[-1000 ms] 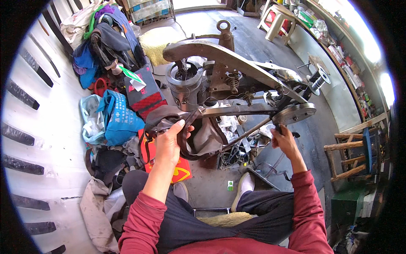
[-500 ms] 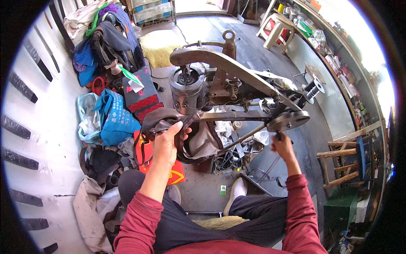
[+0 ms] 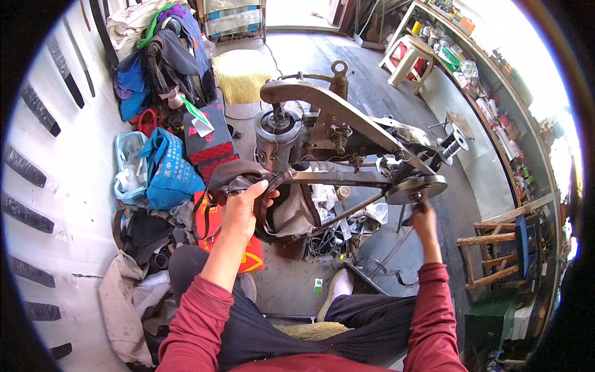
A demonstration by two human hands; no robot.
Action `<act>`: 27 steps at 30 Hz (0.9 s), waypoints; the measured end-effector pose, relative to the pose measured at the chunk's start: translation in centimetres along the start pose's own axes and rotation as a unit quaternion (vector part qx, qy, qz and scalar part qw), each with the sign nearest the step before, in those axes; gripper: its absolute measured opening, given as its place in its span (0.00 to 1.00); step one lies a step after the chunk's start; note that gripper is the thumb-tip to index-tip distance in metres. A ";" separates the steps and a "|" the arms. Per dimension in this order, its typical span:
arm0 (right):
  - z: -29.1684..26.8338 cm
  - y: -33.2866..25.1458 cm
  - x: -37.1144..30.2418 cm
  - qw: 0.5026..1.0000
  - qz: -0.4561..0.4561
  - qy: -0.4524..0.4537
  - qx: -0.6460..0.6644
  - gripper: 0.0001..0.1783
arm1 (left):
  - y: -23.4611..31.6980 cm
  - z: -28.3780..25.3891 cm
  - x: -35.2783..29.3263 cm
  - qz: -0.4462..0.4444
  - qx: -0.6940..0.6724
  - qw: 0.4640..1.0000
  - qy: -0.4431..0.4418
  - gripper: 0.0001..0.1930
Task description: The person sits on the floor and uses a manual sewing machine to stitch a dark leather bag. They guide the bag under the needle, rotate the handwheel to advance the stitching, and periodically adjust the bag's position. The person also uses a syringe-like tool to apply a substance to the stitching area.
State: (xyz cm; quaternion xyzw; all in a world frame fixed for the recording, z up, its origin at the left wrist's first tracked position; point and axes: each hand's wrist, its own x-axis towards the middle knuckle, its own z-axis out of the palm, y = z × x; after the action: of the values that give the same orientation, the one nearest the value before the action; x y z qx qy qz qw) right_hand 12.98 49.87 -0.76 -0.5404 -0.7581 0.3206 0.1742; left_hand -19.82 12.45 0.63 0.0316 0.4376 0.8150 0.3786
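In front of me stands a worn metal sewing machine (image 3: 322, 102) with a long curved arm and a round cylinder under its head. My left hand (image 3: 238, 214) pinches the strap and edge of a dark brown-grey bag (image 3: 294, 217), whose lighter lining shows. The bag hangs around the narrow lower arm of the machine, below the cylinder. My right hand (image 3: 425, 222), a little blurred, is closed on the crank handle below the flat handwheel (image 3: 415, 190). The handle itself is mostly hidden by my fingers. A thread spool (image 3: 455, 144) sits at the machine's right end.
On the left lie blue bags (image 3: 170, 170), a dark box (image 3: 207, 133) and heaped cloth. A red and yellow box (image 3: 248, 255) is under my left forearm. Tools fill a bin below the machine. A wooden stool (image 3: 496, 251) and laden shelves stand right.
My right hand has shifted rightward relative to the handwheel, along with the crank handle. My left hand keeps its hold on the bag. The whole view has shifted slightly.
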 end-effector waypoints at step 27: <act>0.1 -8.9 -5.8 0.964 -0.141 -0.145 0.173 0.11 | 0.1 0.7 0.1 -0.007 -0.018 0.999 0.028 0.09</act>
State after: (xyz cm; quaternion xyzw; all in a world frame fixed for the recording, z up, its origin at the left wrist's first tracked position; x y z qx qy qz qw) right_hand 8.64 42.53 5.65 -0.3374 -0.7767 0.4940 0.1969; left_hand -19.64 12.99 1.13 -0.0017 0.4336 0.8205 0.3725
